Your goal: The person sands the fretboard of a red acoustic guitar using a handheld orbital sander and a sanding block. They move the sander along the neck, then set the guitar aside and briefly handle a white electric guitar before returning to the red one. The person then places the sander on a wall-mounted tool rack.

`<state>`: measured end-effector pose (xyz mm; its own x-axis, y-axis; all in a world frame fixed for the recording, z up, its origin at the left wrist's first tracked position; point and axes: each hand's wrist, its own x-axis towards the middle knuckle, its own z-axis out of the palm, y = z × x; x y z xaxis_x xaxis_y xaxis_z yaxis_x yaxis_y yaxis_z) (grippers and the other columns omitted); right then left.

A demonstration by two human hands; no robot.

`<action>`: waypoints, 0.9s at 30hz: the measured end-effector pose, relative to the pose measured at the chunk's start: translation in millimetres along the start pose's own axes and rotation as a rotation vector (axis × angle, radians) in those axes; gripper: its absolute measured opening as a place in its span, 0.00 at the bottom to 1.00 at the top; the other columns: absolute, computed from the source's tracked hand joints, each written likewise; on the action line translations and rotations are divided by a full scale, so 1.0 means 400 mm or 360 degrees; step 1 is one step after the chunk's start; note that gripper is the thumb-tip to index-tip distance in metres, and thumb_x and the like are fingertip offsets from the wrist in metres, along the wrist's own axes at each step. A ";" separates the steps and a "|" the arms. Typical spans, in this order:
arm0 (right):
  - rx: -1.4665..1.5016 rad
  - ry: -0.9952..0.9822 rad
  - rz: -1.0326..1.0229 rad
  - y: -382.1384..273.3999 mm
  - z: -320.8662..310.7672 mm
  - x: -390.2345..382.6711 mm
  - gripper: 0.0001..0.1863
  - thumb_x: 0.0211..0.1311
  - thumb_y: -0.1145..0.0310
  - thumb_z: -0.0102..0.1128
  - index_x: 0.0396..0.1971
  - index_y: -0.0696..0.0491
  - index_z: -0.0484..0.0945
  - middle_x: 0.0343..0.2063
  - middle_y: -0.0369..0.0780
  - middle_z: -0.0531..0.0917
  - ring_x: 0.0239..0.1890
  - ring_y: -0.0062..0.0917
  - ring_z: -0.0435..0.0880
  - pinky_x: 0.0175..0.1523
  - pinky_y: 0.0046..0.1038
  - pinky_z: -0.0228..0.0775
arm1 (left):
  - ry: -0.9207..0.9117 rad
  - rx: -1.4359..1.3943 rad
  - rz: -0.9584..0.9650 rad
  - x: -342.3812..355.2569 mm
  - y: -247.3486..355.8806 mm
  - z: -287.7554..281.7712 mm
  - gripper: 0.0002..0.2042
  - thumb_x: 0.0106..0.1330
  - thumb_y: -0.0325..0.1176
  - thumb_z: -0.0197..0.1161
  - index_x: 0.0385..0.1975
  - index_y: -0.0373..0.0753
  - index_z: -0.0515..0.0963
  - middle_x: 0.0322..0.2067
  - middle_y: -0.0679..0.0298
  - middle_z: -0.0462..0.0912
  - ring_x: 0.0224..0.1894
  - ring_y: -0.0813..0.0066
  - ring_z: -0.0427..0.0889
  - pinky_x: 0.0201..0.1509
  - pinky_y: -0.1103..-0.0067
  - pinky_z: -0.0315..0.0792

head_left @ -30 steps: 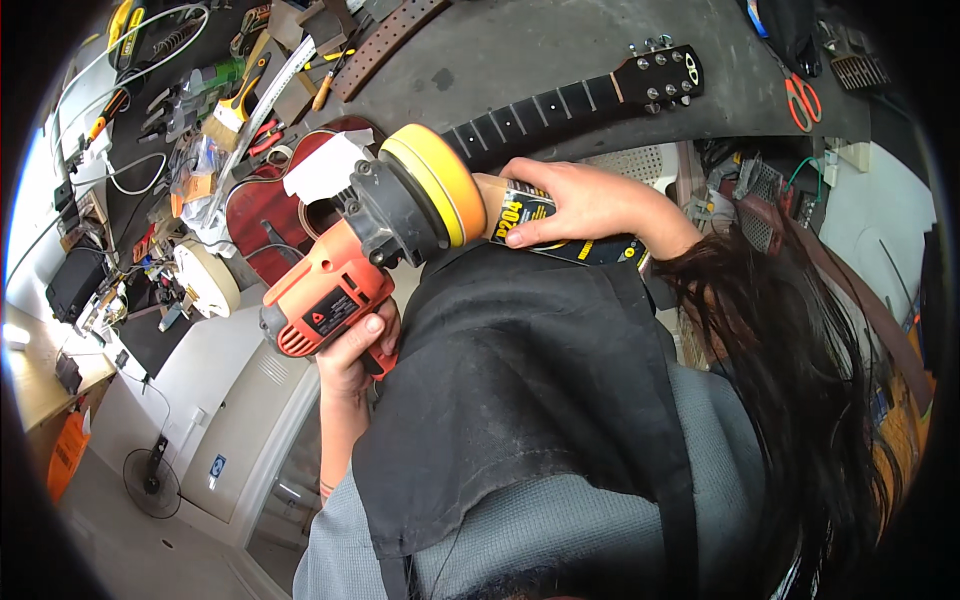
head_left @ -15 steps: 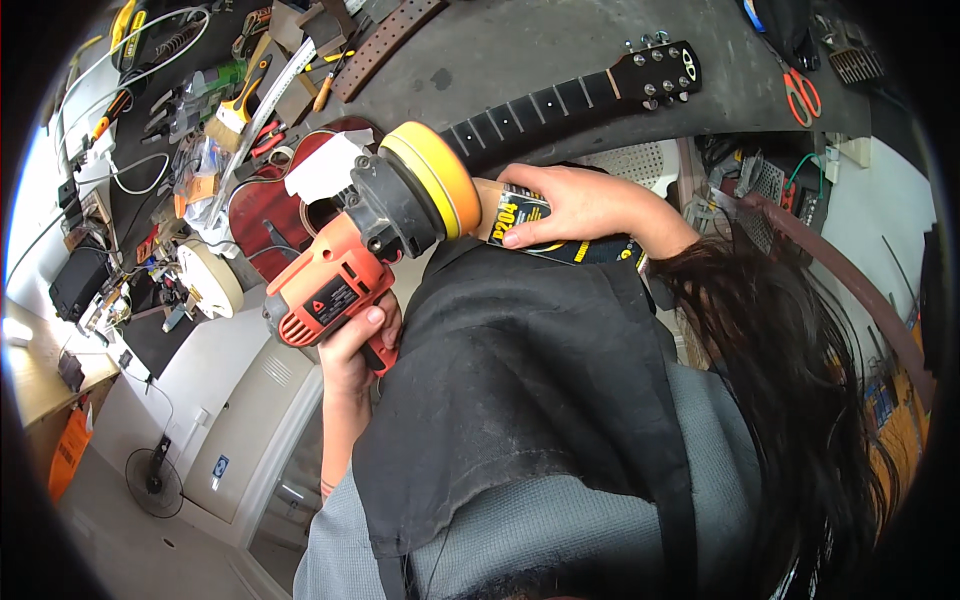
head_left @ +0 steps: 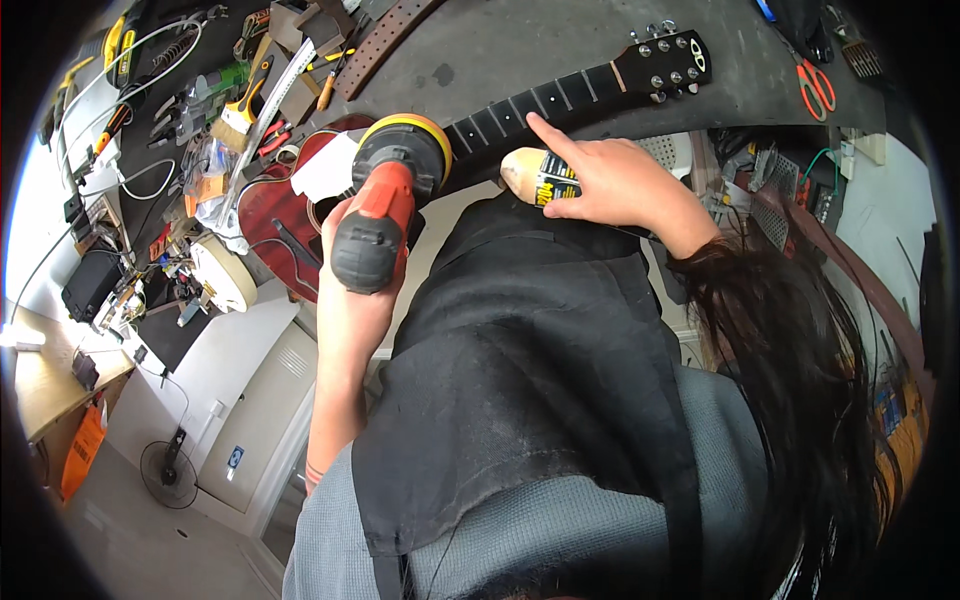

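My left hand [head_left: 352, 300] is closed round the red and black body of a power polisher [head_left: 372, 220]. The polisher's round yellow pad [head_left: 420, 120] faces away, over the guitar. In my right hand [head_left: 625, 182] is a bottle [head_left: 550, 180] with a black and yellow label, lying tilted with its pale end to the left. My right index finger stretches out over the guitar's dark fretboard [head_left: 500, 122]. A dark red guitar body [head_left: 265, 225] lies at the left, partly behind the polisher, with a white sheet [head_left: 325, 172] on it. Its headstock [head_left: 670, 65] reaches right.
Red-handled scissors [head_left: 815, 90] lie at the right of the dark bench [head_left: 450, 60]. A brush [head_left: 240, 110], a metal ruler [head_left: 265, 115] and several tools crowd the left. A perforated brown strip [head_left: 385, 45] lies at the back. A fan [head_left: 168, 470] stands at lower left.
The polisher has turned from lying sideways to pointing its pad away from me. The bottle has lifted clear of the pad and shifted slightly right and up; my right index finger now extends.
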<state>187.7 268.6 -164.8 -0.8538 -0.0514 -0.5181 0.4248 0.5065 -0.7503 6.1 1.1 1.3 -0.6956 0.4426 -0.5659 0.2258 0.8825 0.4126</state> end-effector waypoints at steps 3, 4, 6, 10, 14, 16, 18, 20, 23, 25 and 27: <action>-0.0096 0.0027 -0.0016 0.002 0.002 -0.005 0.66 0.61 0.49 0.82 0.91 0.41 0.45 0.51 0.53 0.92 0.51 0.54 0.92 0.60 0.50 0.83 | -0.0031 0.0223 0.0009 0.009 0.050 -0.002 0.33 0.72 0.29 0.75 0.78 0.44 0.73 0.74 0.52 0.78 0.69 0.46 0.86 0.72 0.60 0.79; -0.0083 0.0033 -0.0028 0.004 0.005 -0.006 0.66 0.61 0.49 0.82 0.91 0.42 0.44 0.51 0.53 0.92 0.51 0.54 0.92 0.60 0.49 0.83 | -0.0035 0.0235 0.0011 0.012 0.055 -0.002 0.33 0.72 0.30 0.75 0.78 0.43 0.73 0.74 0.51 0.78 0.68 0.46 0.87 0.72 0.59 0.79; -0.0057 0.0044 -0.0055 0.004 0.011 -0.007 0.67 0.61 0.49 0.82 0.91 0.43 0.43 0.50 0.53 0.92 0.50 0.54 0.92 0.60 0.49 0.84 | -0.0045 0.0237 -0.0013 0.018 0.065 -0.003 0.34 0.72 0.31 0.75 0.78 0.42 0.72 0.73 0.49 0.80 0.67 0.45 0.88 0.71 0.59 0.80; -0.0052 0.0021 -0.0030 -0.006 0.010 -0.005 0.67 0.62 0.49 0.82 0.91 0.45 0.42 0.49 0.53 0.93 0.49 0.53 0.92 0.60 0.48 0.84 | -0.0060 0.0241 -0.0058 0.027 0.080 -0.002 0.36 0.72 0.33 0.76 0.79 0.41 0.68 0.68 0.47 0.84 0.65 0.44 0.89 0.70 0.59 0.80; -0.0067 0.0038 -0.0046 0.003 0.014 -0.004 0.68 0.62 0.48 0.82 0.91 0.45 0.42 0.48 0.53 0.93 0.49 0.53 0.93 0.60 0.48 0.84 | -0.0064 0.0254 -0.0085 0.039 0.099 0.005 0.36 0.73 0.34 0.76 0.79 0.41 0.67 0.66 0.45 0.87 0.64 0.43 0.90 0.70 0.59 0.81; -0.0077 0.0041 -0.0047 0.007 0.017 -0.002 0.68 0.62 0.48 0.82 0.92 0.45 0.42 0.48 0.53 0.93 0.49 0.52 0.93 0.60 0.48 0.84 | -0.0073 0.0242 -0.0141 0.041 0.112 0.004 0.36 0.73 0.35 0.76 0.79 0.41 0.67 0.65 0.45 0.87 0.64 0.43 0.90 0.70 0.59 0.81; -0.0088 0.0018 -0.0031 0.003 0.010 -0.001 0.68 0.62 0.48 0.82 0.92 0.44 0.42 0.48 0.52 0.93 0.49 0.52 0.93 0.61 0.47 0.84 | -0.0072 0.0239 -0.0161 0.039 0.113 0.005 0.36 0.73 0.35 0.76 0.79 0.41 0.68 0.66 0.46 0.86 0.65 0.44 0.90 0.70 0.59 0.81; -0.0088 -0.0005 -0.0022 -0.003 0.002 -0.001 0.68 0.62 0.48 0.82 0.92 0.44 0.42 0.48 0.52 0.93 0.49 0.52 0.93 0.61 0.47 0.84 | -0.0059 0.0246 -0.0143 0.035 0.109 0.007 0.35 0.73 0.35 0.76 0.78 0.41 0.70 0.69 0.48 0.84 0.65 0.44 0.90 0.70 0.59 0.81; -0.0081 0.0018 -0.0022 0.000 0.010 -0.001 0.68 0.61 0.48 0.82 0.92 0.44 0.42 0.48 0.52 0.93 0.48 0.52 0.93 0.61 0.47 0.84 | -0.0090 0.0410 -0.0038 0.038 0.106 0.009 0.33 0.72 0.34 0.76 0.76 0.40 0.73 0.73 0.52 0.80 0.65 0.44 0.89 0.72 0.59 0.80; -0.0083 0.0037 -0.0037 0.004 0.016 0.000 0.68 0.61 0.48 0.82 0.92 0.44 0.42 0.48 0.52 0.93 0.48 0.52 0.93 0.60 0.48 0.84 | -0.0097 0.0374 -0.0042 0.036 0.109 0.012 0.32 0.72 0.34 0.76 0.74 0.40 0.75 0.75 0.54 0.77 0.65 0.45 0.89 0.72 0.58 0.80; -0.0087 0.0032 -0.0043 0.005 0.016 0.000 0.68 0.61 0.48 0.82 0.92 0.44 0.42 0.48 0.52 0.93 0.48 0.52 0.93 0.60 0.48 0.84 | -0.0101 0.0349 -0.0062 0.031 0.108 0.016 0.31 0.72 0.34 0.76 0.74 0.39 0.76 0.75 0.54 0.76 0.65 0.45 0.89 0.72 0.58 0.80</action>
<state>190.5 263.9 -168.9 -0.8708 -0.0484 -0.4893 0.3852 0.5515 -0.7399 11.7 45.8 7.8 -0.6638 0.4105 -0.6252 0.3471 0.9095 0.2287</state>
